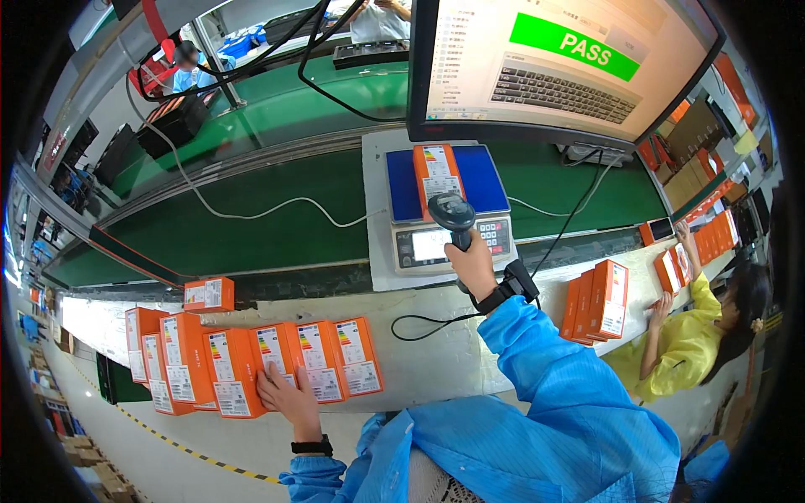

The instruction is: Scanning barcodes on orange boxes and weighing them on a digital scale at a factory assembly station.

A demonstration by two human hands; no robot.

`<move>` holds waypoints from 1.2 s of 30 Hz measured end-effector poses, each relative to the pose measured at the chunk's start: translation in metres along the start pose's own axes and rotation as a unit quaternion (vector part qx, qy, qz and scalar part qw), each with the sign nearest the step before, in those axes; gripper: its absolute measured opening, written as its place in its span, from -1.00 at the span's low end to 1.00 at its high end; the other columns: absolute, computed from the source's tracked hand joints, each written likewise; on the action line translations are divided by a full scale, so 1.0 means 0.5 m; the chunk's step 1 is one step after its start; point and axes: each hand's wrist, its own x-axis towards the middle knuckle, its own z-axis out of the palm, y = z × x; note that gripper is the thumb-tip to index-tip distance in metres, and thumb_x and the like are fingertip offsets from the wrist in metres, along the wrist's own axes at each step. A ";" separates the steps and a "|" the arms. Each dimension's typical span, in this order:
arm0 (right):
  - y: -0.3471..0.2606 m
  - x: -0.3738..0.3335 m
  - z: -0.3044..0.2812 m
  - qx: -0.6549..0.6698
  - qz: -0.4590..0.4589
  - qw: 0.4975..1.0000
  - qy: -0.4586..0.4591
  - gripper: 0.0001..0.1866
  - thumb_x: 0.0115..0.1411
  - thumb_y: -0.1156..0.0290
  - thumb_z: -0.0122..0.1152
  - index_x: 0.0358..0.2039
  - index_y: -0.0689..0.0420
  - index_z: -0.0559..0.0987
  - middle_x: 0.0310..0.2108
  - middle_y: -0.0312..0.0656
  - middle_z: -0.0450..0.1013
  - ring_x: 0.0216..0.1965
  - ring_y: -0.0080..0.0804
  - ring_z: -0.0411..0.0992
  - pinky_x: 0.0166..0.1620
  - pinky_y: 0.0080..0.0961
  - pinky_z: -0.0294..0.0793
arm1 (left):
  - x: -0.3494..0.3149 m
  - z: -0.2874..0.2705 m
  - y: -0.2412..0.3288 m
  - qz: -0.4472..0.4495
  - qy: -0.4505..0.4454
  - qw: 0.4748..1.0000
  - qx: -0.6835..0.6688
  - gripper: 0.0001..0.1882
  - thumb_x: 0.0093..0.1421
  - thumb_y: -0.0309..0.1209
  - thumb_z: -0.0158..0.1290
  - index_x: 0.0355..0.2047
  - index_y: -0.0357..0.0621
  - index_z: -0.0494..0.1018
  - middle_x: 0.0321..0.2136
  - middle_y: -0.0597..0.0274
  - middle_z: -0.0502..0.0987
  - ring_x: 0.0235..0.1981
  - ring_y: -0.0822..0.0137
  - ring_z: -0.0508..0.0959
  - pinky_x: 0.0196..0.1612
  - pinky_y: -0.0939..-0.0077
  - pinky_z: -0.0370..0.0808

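The right hand (472,261) is gripping a black handheld barcode scanner (453,214), fingers closed around its handle and its head aiming down at an orange box (436,172) that is lying label-up on the blue platform of a weighing scale (482,180); a black cable (436,318) is trailing from the scanner across the white bench (436,360); the left hand (283,394) is resting flat and mostly open on the near end of one box in a row of orange boxes (277,360) lying side by side at the bench's near edge, touching it rather than clasping it; a single orange box (210,293) is sitting apart by the green conveyor belt (251,226); an upright stack of orange boxes (597,302) is standing to the right of the scanning arm; above the scale a monitor (570,59) is showing a green result banner, so the box on the scale seems to be already checked or just being checked; judging by the layout, many boxes in the row on the left are waiting their turn, while those on the right may be finished, though I cannot tell for sure; at the far right a co-worker in a yellow top (679,335) is handling more orange boxes, with hands apart from the wearer's own
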 end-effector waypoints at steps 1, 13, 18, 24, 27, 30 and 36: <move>-0.002 -0.001 0.000 -0.001 0.001 1.000 0.000 -0.56 -0.05 0.27 0.22 -0.21 0.32 0.49 -0.43 0.07 0.52 -0.35 -0.01 0.51 -0.25 -0.25 0.45 | 0.000 -0.001 0.000 0.000 0.000 1.000 0.000 -0.38 0.25 -0.10 -0.03 0.19 -0.19 0.12 0.20 -0.19 0.09 0.24 -0.14 0.01 0.24 -0.11 -0.10; -0.005 -0.002 -0.001 -0.012 0.004 1.000 0.005 -0.57 -0.05 0.27 0.22 -0.22 0.31 0.48 -0.42 0.06 0.51 -0.34 -0.02 0.51 -0.24 -0.25 0.44 | 0.000 0.005 -0.002 -0.003 0.001 1.000 -0.004 -0.37 0.24 -0.08 -0.02 0.19 -0.17 0.12 0.20 -0.17 0.08 0.24 -0.13 0.01 0.24 -0.14 -0.11; -0.002 -0.004 -0.001 0.000 0.005 1.000 0.007 -0.59 -0.05 0.27 0.22 -0.25 0.29 0.49 -0.43 0.06 0.51 -0.35 -0.03 0.50 -0.26 -0.25 0.44 | 0.001 0.005 -0.001 0.001 0.004 1.000 0.000 -0.37 0.23 -0.08 -0.01 0.19 -0.16 0.12 0.20 -0.16 0.10 0.24 -0.12 0.02 0.23 -0.14 -0.10; -0.006 -0.010 -0.003 0.004 -0.003 1.000 0.009 -0.63 -0.05 0.27 0.22 -0.30 0.28 0.48 -0.47 0.04 0.49 -0.40 -0.04 0.49 -0.28 -0.25 0.43 | 0.000 0.004 0.001 -0.003 0.006 1.000 0.007 -0.37 0.23 -0.09 -0.01 0.19 -0.16 0.13 0.19 -0.16 0.11 0.24 -0.11 0.03 0.22 -0.13 -0.09; -0.008 -0.014 -0.005 -0.001 0.005 1.000 0.010 -0.63 -0.05 0.27 0.22 -0.30 0.28 0.48 -0.48 0.04 0.49 -0.41 -0.03 0.49 -0.29 -0.25 0.43 | 0.000 0.006 0.000 0.001 0.011 1.000 0.008 -0.38 0.24 -0.09 -0.01 0.18 -0.16 0.13 0.19 -0.16 0.10 0.24 -0.11 0.02 0.23 -0.13 -0.09; -0.010 -0.019 -0.006 -0.005 0.003 1.000 0.012 -0.63 -0.05 0.27 0.22 -0.30 0.28 0.48 -0.48 0.05 0.49 -0.40 -0.01 0.49 -0.29 -0.24 0.43 | 0.001 0.007 0.000 -0.001 0.009 1.000 0.011 -0.38 0.24 -0.09 -0.01 0.18 -0.16 0.13 0.19 -0.15 0.10 0.24 -0.10 0.02 0.23 -0.12 -0.09; -0.016 -0.032 -0.003 -0.025 -0.022 0.999 0.032 -0.62 -0.05 0.26 0.23 -0.28 0.28 0.49 -0.45 0.07 0.50 -0.37 0.03 0.49 -0.28 -0.23 0.43 | 0.001 0.000 0.004 -0.003 0.004 1.000 0.007 -0.38 0.24 -0.09 -0.01 0.18 -0.17 0.13 0.19 -0.15 0.10 0.24 -0.09 0.02 0.24 -0.11 -0.09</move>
